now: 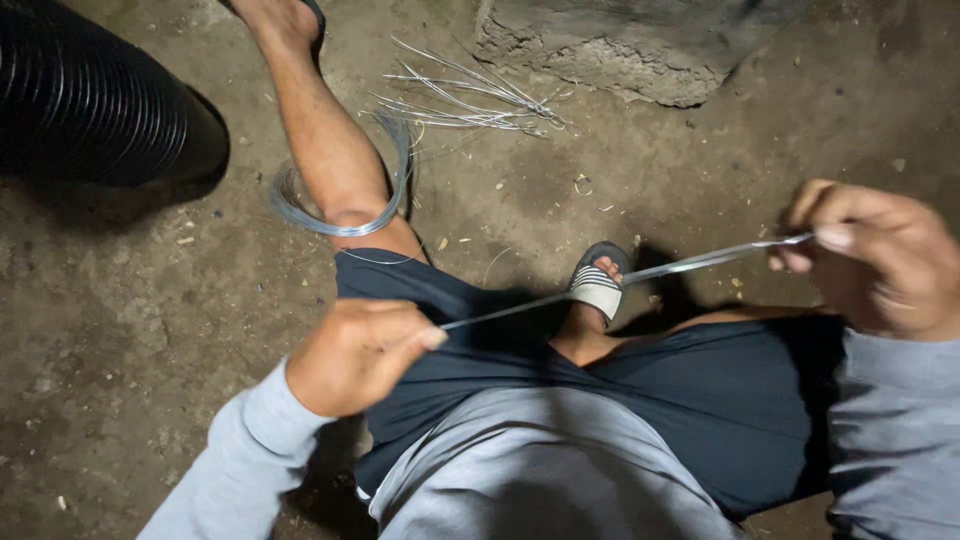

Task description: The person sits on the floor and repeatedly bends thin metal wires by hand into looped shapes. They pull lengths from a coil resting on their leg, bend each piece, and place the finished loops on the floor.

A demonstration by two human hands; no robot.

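- Head view: two hands are showing, both belonging to the person wearing the camera, both in grey sleeves.
- The left hand [358,352] is sitting low and left of centre, above the dark shorts [700,400]; its fingers [425,338] are clenched, pinching the near end of one straight length of wire [620,278].
- The right hand [875,255] is sitting at the right edge, higher up; its fingers [805,215] are curled and gripping the far end of the same wire.
- That one wire is running taut between the two hands, rising from lower left to upper right, and is passing over the sandalled foot [598,285] in the picture.
- One coil of wire [340,215] is circling the other leg [330,150] near the knee; the leg is stretching out toward the top of the frame.
- One loose bundle of cut wire pieces [470,100] is lying on the dirt floor [130,300], well apart from both hands; the pieces are too many and too tangled to count.
- One black ribbed pipe [90,95] is lying at the upper left corner.
- One rough block of stone or concrete [620,45] is standing at the top, just beyond the bundle.
- Two feet are in view: one in a striped sandal, one at the top edge, mostly cut off.
- Containers: whether the pipe is holding anything cannot be told.
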